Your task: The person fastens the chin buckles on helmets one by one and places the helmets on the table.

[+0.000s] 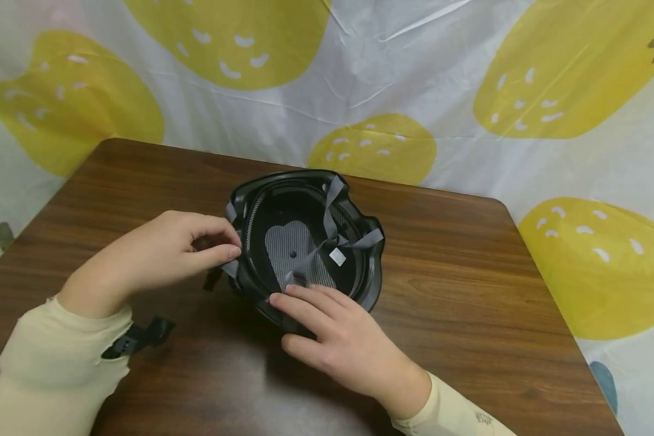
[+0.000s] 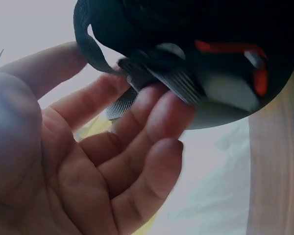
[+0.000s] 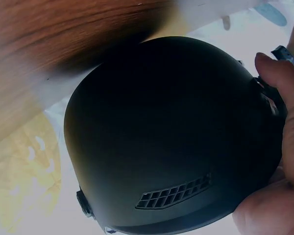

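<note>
A black helmet is held upside down over the table, its open side facing me, with a grey-striped pad inside. Grey webbing straps cross the right part of its opening. At the helmet's left edge, my left hand pinches a grey strap; the left wrist view shows its fingertips among the webbing. My right hand grips the near rim, fingers over the edge and thumb outside. In the right wrist view the smooth outer shell shows a mesh vent.
The brown wooden table lies beneath the helmet. Behind it hangs a white curtain printed with yellow fruit shapes. A black strap end sticks out from my left sleeve above the tabletop.
</note>
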`<control>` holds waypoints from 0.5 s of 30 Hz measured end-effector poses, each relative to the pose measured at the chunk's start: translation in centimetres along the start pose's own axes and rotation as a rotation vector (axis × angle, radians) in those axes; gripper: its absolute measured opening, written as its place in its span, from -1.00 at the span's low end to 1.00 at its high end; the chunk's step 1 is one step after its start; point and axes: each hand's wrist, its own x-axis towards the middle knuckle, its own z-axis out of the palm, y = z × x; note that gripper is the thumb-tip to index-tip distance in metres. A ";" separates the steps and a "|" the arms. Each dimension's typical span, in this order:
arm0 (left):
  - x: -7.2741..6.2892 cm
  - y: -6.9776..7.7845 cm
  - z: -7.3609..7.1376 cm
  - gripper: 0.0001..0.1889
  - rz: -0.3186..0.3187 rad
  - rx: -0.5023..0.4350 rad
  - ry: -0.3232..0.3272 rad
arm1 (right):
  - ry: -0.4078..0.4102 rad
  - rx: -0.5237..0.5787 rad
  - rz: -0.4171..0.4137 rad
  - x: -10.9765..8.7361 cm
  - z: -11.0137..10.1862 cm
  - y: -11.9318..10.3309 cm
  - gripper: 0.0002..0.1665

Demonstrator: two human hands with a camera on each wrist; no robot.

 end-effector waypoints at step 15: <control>0.1 -0.7 0.5 -0.63 0.004 -0.165 -0.055 | 0.069 0.057 -0.001 -0.4 0.2 0.4 -0.83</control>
